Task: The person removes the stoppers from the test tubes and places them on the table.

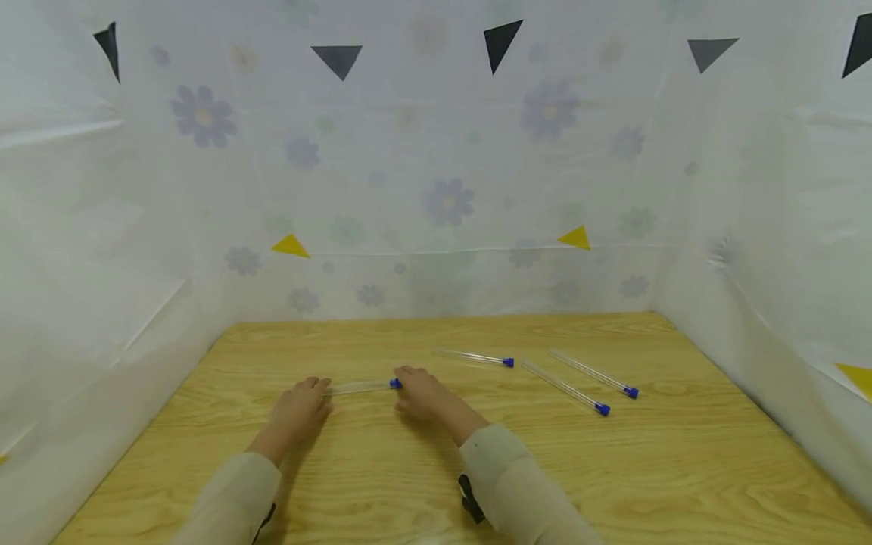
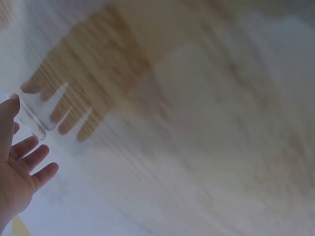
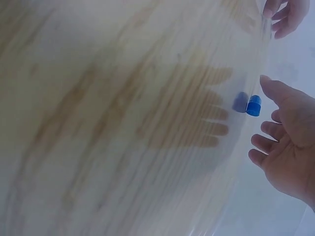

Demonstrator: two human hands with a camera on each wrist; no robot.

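Note:
A clear test tube (image 1: 361,387) with a blue cap (image 3: 254,105) lies on the wooden table, left of centre in the head view, its cap toward the right. At its rounded bare end is my left hand (image 1: 300,409), thumb and fingers spread apart around that end. Close by the cap, my right hand (image 1: 428,397) has its thumb and loosely straight fingers apart, with a gap to the cap in the right wrist view. Whether any fingertip touches the tube is hard to tell.
Three more capped tubes lie to the right: one behind my right hand (image 1: 477,357), a second tube (image 1: 565,387) and a third tube (image 1: 593,371), both slanted. White flowered sheeting (image 1: 443,280) walls the table (image 1: 381,484) at the back and sides.

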